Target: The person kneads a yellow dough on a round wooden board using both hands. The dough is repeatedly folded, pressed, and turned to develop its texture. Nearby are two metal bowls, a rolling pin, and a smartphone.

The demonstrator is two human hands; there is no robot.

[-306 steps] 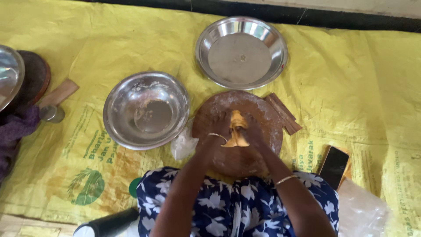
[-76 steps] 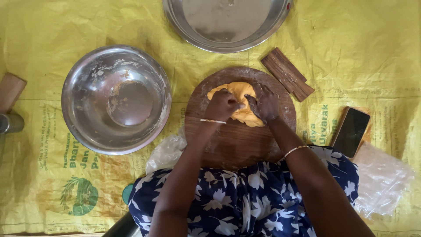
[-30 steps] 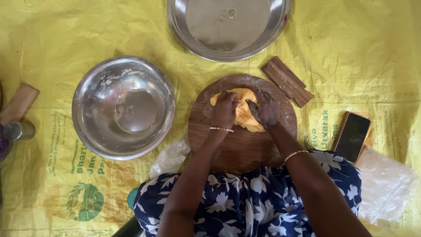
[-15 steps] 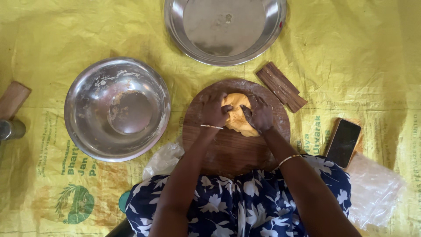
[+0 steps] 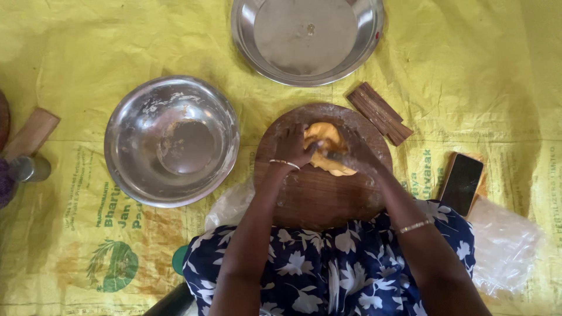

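Observation:
A lump of yellow-orange dough point(image 5: 326, 142) lies on the far part of a round wooden board point(image 5: 319, 196) in front of my lap. My left hand point(image 5: 294, 146) presses on the dough's left side, fingers curled over it. My right hand point(image 5: 353, 151) grips the dough's right side and is slightly blurred. Both hands touch the dough and hide its middle. A bangle sits on each wrist.
A steel bowl point(image 5: 171, 140) with dough smears stands left of the board. A flat steel plate point(image 5: 307, 36) lies beyond it. Wooden sticks point(image 5: 379, 112) lie at the board's far right, a dark phone point(image 5: 461, 183) and clear plastic point(image 5: 503, 246) to the right. Everything rests on a yellow printed sheet point(image 5: 93, 52).
The dough went from a rolled-up shape to a flatter lump on the board. My hands stay on it, working its sides; the view shifted slightly.

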